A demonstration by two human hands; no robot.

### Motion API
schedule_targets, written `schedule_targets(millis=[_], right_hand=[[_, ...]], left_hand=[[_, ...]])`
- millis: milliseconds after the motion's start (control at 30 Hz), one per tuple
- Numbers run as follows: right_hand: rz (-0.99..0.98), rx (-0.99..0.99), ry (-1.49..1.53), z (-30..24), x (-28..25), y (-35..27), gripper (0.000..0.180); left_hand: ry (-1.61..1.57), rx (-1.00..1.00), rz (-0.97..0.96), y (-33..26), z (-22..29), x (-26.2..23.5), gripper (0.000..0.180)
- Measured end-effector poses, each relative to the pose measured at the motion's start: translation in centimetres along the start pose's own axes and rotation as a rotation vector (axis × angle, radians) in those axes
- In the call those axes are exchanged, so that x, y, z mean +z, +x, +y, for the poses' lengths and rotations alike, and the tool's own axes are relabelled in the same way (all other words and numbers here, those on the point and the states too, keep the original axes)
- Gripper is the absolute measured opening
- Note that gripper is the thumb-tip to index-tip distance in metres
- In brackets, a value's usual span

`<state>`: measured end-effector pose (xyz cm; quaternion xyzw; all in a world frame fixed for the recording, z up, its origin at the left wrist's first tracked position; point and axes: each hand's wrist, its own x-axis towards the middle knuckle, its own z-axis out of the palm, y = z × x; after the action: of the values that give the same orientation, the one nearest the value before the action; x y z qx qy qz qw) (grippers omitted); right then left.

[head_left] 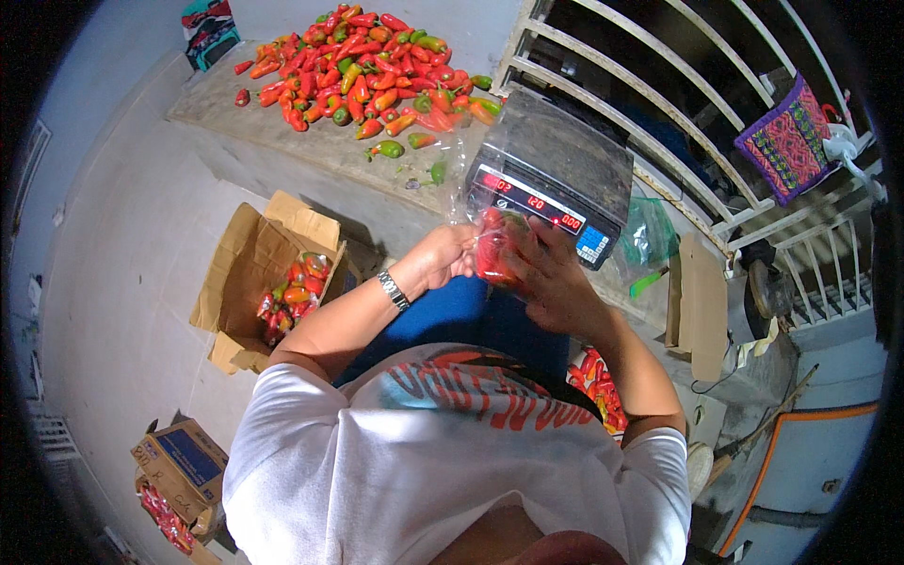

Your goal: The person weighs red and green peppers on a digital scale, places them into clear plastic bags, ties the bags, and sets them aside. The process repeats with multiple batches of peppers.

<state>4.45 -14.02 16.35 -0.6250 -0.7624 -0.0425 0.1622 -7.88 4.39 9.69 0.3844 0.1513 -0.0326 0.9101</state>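
A clear plastic bag of red peppers (492,252) is held up in front of the dark digital scale (565,141). My left hand (450,256), with a metal watch at the wrist, pinches the bag's edge on its left side. My right hand (554,278) wraps round the bag from the right, fingers over the peppers. The bag's loose upper part (454,179) stretches up toward the ledge. Red digits glow on the scale's display, and its top plate bears nothing. Beyond, a big pile of red, orange and green peppers (363,75) lies on the concrete ledge (212,104).
An open cardboard box (226,282) with bagged peppers stands on the floor at my left; another box (184,461) is lower left. More red peppers (598,391) lie by my right elbow. A white metal grille (650,85) borders the scale. Green plastic bags (648,231) and cardboard (702,292) sit right.
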Motion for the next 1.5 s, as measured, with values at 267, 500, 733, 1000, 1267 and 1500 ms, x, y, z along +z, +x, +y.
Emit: schedule_targets(millis=[267,500,733,1000,1267,1500], right_hand=[[0.358,0.25,0.866,0.2,3.2,1.2,0.064],[0.233,0.632,2.082,2.8,10.2,0.0,0.036],[0.08,0.55,2.008,-2.3,2.6,4.0,0.029],[0.187,0.945,1.619,2.6,1.8,4.5,0.023],[1.003,0.903,1.984,6.7,-2.2,1.0,0.02],[0.175,-0.001,0.009,-4.0,-1.8,4.8,0.066]], left_hand=[[0.292,0.062,0.025,0.4,-0.9,-0.9,0.025],[1.453,1.048,0.244,-0.6,1.8,3.7,0.022],[0.653,0.451,-0.325,1.3,3.5,1.3,0.029],[0.875,0.245,-0.332,-0.1,1.8,1.5,0.03],[0.372,-0.083,-0.44,-0.3,0.8,-0.5,0.019],[0.107,-0.153,-0.387,1.0,0.2,0.4,0.014]])
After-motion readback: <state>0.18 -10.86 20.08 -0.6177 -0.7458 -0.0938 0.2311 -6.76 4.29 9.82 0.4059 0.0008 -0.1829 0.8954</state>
